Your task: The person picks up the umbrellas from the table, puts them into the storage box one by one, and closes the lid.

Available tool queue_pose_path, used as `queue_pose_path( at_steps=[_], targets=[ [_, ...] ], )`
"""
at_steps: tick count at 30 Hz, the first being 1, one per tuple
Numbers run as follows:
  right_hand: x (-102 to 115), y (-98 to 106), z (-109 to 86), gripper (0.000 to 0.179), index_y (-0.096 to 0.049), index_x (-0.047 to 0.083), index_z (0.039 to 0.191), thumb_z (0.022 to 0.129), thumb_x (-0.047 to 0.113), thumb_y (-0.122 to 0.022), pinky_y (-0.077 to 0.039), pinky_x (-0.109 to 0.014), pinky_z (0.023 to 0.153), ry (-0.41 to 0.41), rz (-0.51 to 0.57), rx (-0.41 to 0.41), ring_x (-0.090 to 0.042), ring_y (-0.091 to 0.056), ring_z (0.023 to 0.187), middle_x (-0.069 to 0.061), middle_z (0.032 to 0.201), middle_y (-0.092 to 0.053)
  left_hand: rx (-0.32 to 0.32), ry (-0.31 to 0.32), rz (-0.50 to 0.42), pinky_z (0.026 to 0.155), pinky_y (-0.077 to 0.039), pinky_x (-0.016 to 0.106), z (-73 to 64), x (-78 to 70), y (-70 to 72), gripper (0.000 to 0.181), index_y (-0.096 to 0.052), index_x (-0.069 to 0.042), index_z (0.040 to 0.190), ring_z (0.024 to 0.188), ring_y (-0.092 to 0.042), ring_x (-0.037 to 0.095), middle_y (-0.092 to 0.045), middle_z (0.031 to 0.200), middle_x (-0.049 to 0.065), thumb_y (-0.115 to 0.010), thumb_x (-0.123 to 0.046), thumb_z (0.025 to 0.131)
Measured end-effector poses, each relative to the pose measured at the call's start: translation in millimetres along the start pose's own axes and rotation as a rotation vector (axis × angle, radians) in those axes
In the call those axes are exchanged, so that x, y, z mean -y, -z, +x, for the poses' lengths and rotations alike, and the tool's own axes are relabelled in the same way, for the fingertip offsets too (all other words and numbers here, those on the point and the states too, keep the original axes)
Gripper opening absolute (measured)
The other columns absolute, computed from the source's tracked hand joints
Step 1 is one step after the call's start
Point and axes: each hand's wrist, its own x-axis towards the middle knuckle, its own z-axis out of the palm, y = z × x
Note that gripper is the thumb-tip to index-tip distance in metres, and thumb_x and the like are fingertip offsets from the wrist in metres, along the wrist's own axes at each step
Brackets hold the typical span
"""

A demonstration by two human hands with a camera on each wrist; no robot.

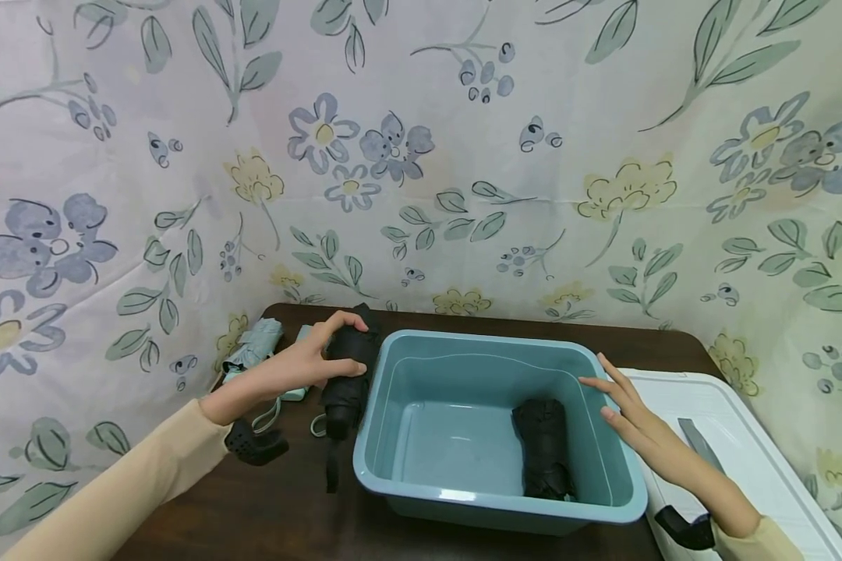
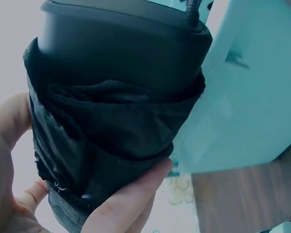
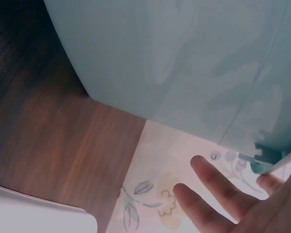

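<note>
My left hand point(image 1: 313, 352) grips a black folded umbrella point(image 1: 346, 389) just left of the blue plastic bin point(image 1: 456, 495). Close up in the left wrist view, thumb and fingers wrap the umbrella's point(image 2: 121, 131) fabric below its smooth black handle. Inside the bin, toward its right end, lies another black folded umbrella point(image 1: 542, 448). At the bin's right rim my right hand point(image 1: 638, 417) has its fingers spread and fairly straight, holding nothing. Whether it touches the rim, I cannot tell.
Light-blue folded umbrellas point(image 1: 256, 343) lie on the dark wooden table point(image 1: 252, 506), left of my left hand and partly behind it. A white lid point(image 1: 737, 436) with a grey strip is to the right of the bin. A floral cloth point(image 1: 421, 156) hangs behind the table.
</note>
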Motion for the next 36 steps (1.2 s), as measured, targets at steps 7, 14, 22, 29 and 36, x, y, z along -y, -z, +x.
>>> queue_pose_path(
  at_steps=[7, 14, 22, 29, 36],
  targets=[
    [-1, 0, 0.1, 0.045, -0.031, 0.024, 0.143, 0.1, 0.017, -0.037, -0.026, -0.079, 0.077, 0.004, -0.003, 0.0, -0.051, -0.012, 0.134, -0.002, 0.156, 0.007, 0.002, 0.005, 0.015, 0.056, -0.045, 0.035, 10.3, -9.9, -12.8, 0.049, -0.034, -0.025, 0.126, 0.065, -0.053, 0.024, -0.016, 0.128, 0.019, -0.064, -0.028, 0.087],
    [-2, -1, -0.1, 0.045, -0.031, 0.025, 0.143, 0.1, 0.016, -0.037, -0.027, -0.078, 0.077, 0.01, -0.01, -0.005, -0.05, -0.011, 0.134, -0.002, 0.156, 0.007, -0.003, 0.035, -0.042, 0.062, -0.052, 0.039, 21.3, -17.7, -23.3, 0.05, -0.034, -0.032, 0.125, 0.084, -0.06, 0.032, -0.013, 0.131, 0.017, -0.065, -0.029, 0.086],
    [-1, -1, -0.5, 0.044, -0.031, 0.025, 0.143, 0.1, 0.018, -0.037, -0.028, -0.078, 0.077, 0.008, -0.013, -0.003, -0.05, -0.012, 0.134, -0.004, 0.156, 0.006, 0.052, 0.001, -0.072, 0.059, -0.053, 0.039, 28.3, -19.7, -37.1, 0.049, -0.037, -0.027, 0.126, 0.082, -0.06, 0.031, -0.015, 0.13, 0.02, -0.066, -0.024, 0.086],
    [-1, -1, -0.2, 0.044, -0.031, 0.024, 0.143, 0.1, 0.018, -0.036, -0.029, -0.077, 0.077, 0.007, -0.01, -0.005, -0.05, -0.013, 0.134, -0.003, 0.156, 0.006, 0.099, 0.024, -0.085, 0.059, -0.052, 0.036, 36.7, -21.7, -50.0, 0.047, -0.039, -0.029, 0.123, 0.085, -0.057, 0.032, -0.016, 0.131, 0.019, -0.067, -0.026, 0.085],
    [2, -1, -0.4, 0.044, -0.032, 0.023, 0.143, 0.1, 0.018, -0.037, -0.027, -0.078, 0.078, 0.003, -0.009, -0.012, -0.051, -0.013, 0.134, -0.004, 0.156, 0.005, 0.133, 0.005, -0.076, 0.056, -0.052, 0.037, 46.2, -20.9, -63.4, 0.047, -0.041, -0.025, 0.123, 0.092, -0.052, 0.031, -0.025, 0.132, 0.018, -0.067, -0.025, 0.084]
  ],
)
